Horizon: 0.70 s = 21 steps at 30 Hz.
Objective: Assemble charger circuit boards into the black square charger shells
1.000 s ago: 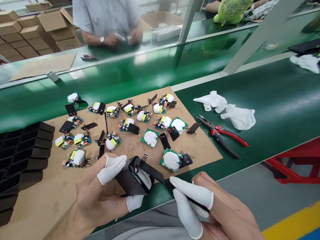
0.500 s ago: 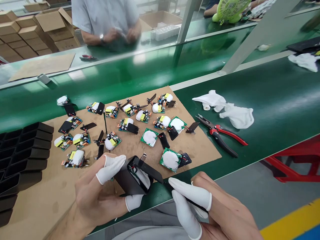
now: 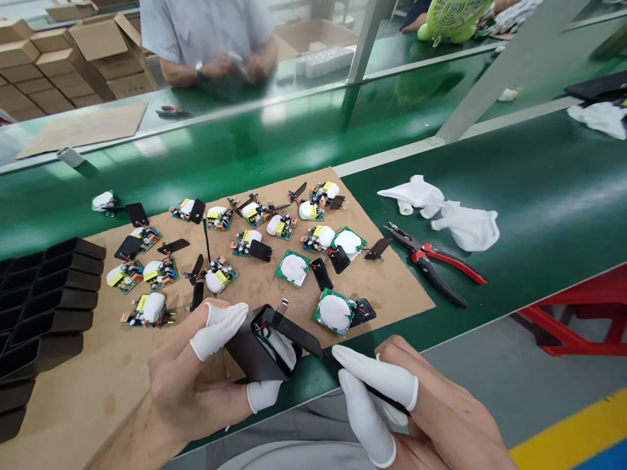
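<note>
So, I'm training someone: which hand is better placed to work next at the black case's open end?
Probably the right hand: it holds a dark piece close by, while the left hand grips the black case.

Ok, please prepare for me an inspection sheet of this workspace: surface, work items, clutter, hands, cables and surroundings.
Surface: glossy dark green bench, partly covered by a brown cardboard sheet.
Work items: open black plastic housing, tilted, white material visible inside; flat black panel at its opening; green circuit boards with white patches, mostly on the cardboard; rows of open black boxes at left.
Clutter: red-and-black-handled pliers and crumpled white cloth, right of the boards.
Hands: left hand holds the housing; right hand grips a slim black object, type unclear.
Cables: short, thin red wires on some boards; nothing longer seen.
Surroundings: person in grey shirt opposite; brown cardboard boxes; lime-green fan.
</note>
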Each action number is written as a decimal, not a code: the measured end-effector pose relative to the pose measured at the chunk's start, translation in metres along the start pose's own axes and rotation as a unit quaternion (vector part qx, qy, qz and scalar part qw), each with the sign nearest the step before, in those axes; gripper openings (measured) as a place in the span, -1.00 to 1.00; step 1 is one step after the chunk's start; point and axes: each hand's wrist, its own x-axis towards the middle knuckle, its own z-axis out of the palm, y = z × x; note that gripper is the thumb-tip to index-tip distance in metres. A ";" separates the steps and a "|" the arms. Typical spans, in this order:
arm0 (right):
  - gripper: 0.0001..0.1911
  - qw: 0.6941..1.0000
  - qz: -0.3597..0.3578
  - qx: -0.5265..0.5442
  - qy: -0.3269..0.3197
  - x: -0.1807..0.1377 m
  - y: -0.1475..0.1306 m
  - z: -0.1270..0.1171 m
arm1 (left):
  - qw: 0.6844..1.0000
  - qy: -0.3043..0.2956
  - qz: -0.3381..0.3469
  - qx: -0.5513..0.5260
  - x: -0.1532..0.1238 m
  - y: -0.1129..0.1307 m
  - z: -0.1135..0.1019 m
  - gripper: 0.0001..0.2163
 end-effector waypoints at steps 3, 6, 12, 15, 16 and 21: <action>-0.73 1.000 0.000 0.010 0.008 0.000 0.001 0.002 | 1.000 -0.003 -0.015 -0.007 0.000 0.001 0.000 -0.23; -0.72 1.000 0.008 0.010 -0.010 0.001 0.001 0.001 | 1.000 -0.008 -0.016 -0.007 0.001 0.003 0.000 -0.26; -0.68 1.000 0.014 0.015 -0.009 0.003 -0.002 -0.002 | 0.999 -0.012 -0.027 -0.012 -0.002 0.004 0.001 -0.29; -0.68 1.000 0.006 0.013 0.002 0.003 -0.001 0.000 | 0.999 -0.010 -0.031 -0.019 -0.003 0.003 0.002 -0.25; -0.69 1.000 0.005 0.010 0.006 0.003 -0.001 0.000 | 0.999 -0.010 -0.031 -0.022 -0.003 0.003 0.002 -0.23; -0.70 1.000 0.009 0.001 0.003 0.004 -0.001 0.003 | 0.999 -0.009 -0.034 -0.013 -0.003 0.003 0.001 -0.22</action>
